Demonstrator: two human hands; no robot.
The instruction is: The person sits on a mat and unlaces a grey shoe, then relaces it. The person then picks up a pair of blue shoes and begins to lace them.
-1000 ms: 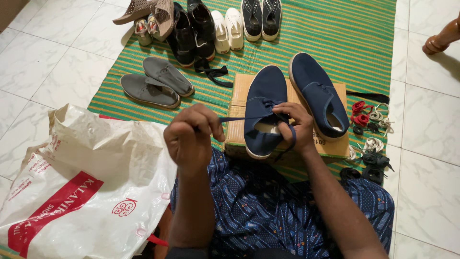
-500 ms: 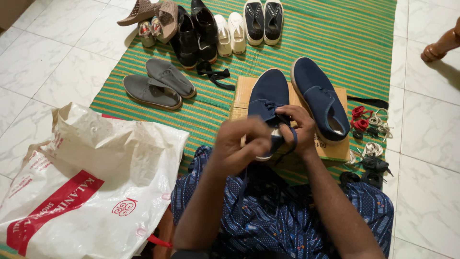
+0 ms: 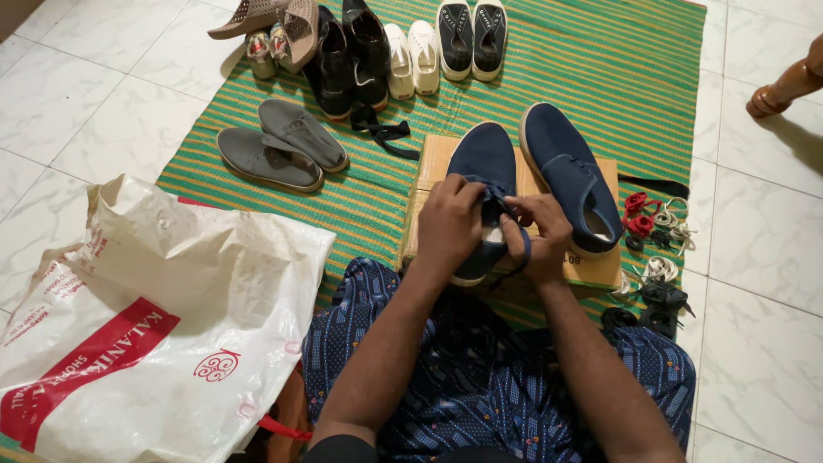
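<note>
Across the tiled floor (image 3: 94,111) lies a green striped mat (image 3: 617,77), and over its near left corner slumps a big white plastic bag (image 3: 163,326) with red print. At the mat's near edge sits a flat cardboard box (image 3: 429,171), and on it stand two navy shoes side by side: the left shoe (image 3: 484,163) under the person's hands, the right shoe (image 3: 570,176) just beside it, toes pointing toward the mat's far edge. Along that far edge runs a row of other shoes (image 3: 403,43), with a grey pair (image 3: 279,146) lying nearer the left edge. Off the box's right side lies a small heap of red, white and black laces (image 3: 656,231). Both hands are close together over the left shoe's opening. The left hand (image 3: 450,227) and the right hand (image 3: 536,236) each pinch the dark blue lace (image 3: 497,193), a loop of which hangs below the right hand.
</note>
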